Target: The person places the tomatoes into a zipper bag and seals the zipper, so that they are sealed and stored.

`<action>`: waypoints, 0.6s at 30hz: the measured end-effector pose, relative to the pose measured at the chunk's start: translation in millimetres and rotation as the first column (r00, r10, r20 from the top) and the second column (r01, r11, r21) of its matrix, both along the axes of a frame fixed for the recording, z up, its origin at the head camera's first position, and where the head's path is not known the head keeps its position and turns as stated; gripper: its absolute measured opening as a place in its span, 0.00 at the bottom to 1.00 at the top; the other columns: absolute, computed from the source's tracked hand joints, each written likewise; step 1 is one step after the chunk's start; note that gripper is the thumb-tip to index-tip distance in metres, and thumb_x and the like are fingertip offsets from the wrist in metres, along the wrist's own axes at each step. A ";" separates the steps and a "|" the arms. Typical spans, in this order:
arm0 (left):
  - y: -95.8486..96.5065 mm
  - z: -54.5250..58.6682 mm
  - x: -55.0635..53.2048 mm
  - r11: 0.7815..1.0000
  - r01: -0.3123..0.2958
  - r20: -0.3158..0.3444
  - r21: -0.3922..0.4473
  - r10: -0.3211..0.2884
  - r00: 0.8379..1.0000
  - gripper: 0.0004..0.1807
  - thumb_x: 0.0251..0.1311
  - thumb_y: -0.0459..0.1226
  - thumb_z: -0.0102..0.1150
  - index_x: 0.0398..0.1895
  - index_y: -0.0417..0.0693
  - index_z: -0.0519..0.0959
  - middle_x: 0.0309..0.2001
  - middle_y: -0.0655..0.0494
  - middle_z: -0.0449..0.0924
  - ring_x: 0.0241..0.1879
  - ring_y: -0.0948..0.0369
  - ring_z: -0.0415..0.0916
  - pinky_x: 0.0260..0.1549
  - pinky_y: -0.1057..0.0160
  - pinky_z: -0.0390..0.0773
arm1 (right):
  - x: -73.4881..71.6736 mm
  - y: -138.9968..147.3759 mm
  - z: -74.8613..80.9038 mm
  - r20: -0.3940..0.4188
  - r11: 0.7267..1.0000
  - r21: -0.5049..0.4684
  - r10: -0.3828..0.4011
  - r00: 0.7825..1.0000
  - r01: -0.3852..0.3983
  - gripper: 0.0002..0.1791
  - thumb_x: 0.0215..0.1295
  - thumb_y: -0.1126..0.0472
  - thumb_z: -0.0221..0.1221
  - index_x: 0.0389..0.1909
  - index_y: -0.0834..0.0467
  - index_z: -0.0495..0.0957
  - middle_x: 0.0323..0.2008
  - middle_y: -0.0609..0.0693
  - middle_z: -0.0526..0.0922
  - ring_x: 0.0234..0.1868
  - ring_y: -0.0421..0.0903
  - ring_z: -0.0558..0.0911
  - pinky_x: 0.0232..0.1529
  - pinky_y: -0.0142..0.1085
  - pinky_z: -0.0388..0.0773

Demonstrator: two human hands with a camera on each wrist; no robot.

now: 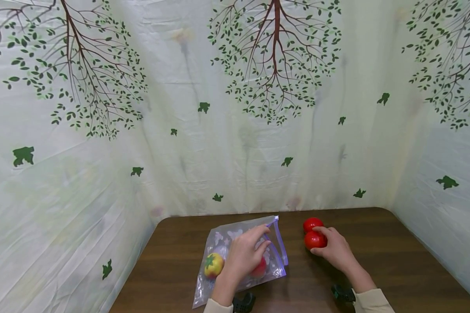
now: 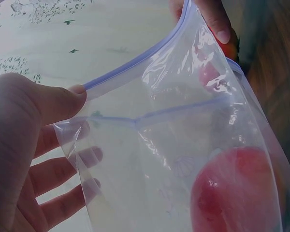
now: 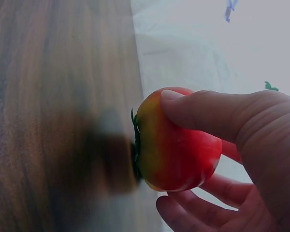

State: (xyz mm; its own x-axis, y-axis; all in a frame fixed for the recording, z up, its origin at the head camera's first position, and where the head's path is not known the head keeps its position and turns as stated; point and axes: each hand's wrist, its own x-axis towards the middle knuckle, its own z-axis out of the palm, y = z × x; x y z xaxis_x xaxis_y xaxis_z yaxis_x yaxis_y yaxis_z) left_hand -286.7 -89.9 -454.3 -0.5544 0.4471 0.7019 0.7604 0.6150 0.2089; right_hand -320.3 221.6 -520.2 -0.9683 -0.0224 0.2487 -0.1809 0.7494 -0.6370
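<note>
My left hand holds the clear zip bag by its purple-edged mouth, thumb at the zip strip and fingers behind the plastic. Inside the bag lie a yellow-and-red tomato with a green top and a red fruit, partly covered by that hand in the head view. To the right, my right hand grips a red tomato between thumb and fingers. Its green calyx faces the tabletop in the right wrist view. Just behind it is a second red tomato.
All of this is on a dark brown wooden table. Pale curtains printed with trees and leaves hang along its back and sides. A dark wrist strap sits on my right wrist.
</note>
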 end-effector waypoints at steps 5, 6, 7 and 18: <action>-0.3 -0.8 -0.8 1.000 0.000 -0.033 0.001 0.000 0.999 0.15 0.62 0.38 0.69 0.51 0.54 0.80 0.51 0.62 0.84 0.52 0.64 0.81 0.49 0.61 0.81 | -0.6 -0.3 1.8 -0.007 1.000 -0.003 0.000 1.000 0.000 0.38 0.48 0.55 0.78 0.62 0.56 0.77 0.50 0.59 0.76 0.49 0.61 0.77 0.44 0.60 0.79; -0.3 -0.8 -0.9 1.000 -0.001 -0.033 0.001 0.001 0.999 0.15 0.62 0.38 0.69 0.51 0.54 0.80 0.51 0.62 0.84 0.52 0.64 0.81 0.49 0.61 0.81 | -0.2 -0.4 2.5 -0.008 1.000 -0.004 0.000 1.000 0.000 0.38 0.48 0.55 0.78 0.62 0.56 0.76 0.50 0.59 0.76 0.49 0.61 0.77 0.43 0.60 0.79; -0.2 -0.8 -0.9 1.000 -0.002 -0.033 0.001 0.002 0.999 0.15 0.62 0.38 0.69 0.51 0.54 0.80 0.51 0.62 0.84 0.52 0.64 0.81 0.49 0.61 0.81 | 0.4 -0.8 3.7 -0.004 1.000 -0.007 -0.004 1.000 0.004 0.39 0.48 0.55 0.78 0.63 0.55 0.76 0.51 0.58 0.76 0.49 0.60 0.77 0.44 0.59 0.79; -0.6 -0.2 -0.5 1.000 0.015 -0.032 0.010 -0.014 0.999 0.15 0.61 0.37 0.70 0.51 0.53 0.81 0.52 0.62 0.84 0.53 0.64 0.81 0.50 0.61 0.80 | 9.2 -6.7 24.4 -0.033 0.999 -0.033 0.012 0.999 -0.013 0.39 0.48 0.55 0.78 0.63 0.56 0.76 0.53 0.59 0.76 0.52 0.63 0.76 0.42 0.59 0.81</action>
State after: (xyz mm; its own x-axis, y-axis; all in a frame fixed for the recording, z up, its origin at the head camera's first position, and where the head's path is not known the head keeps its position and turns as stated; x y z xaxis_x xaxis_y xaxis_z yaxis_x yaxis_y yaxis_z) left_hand -287.2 -90.6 -454.4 -0.5253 0.4476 0.7237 0.7756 0.6017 0.1908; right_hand -311.1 214.9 -495.9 -0.9594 -0.0260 0.2808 -0.2114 0.7253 -0.6552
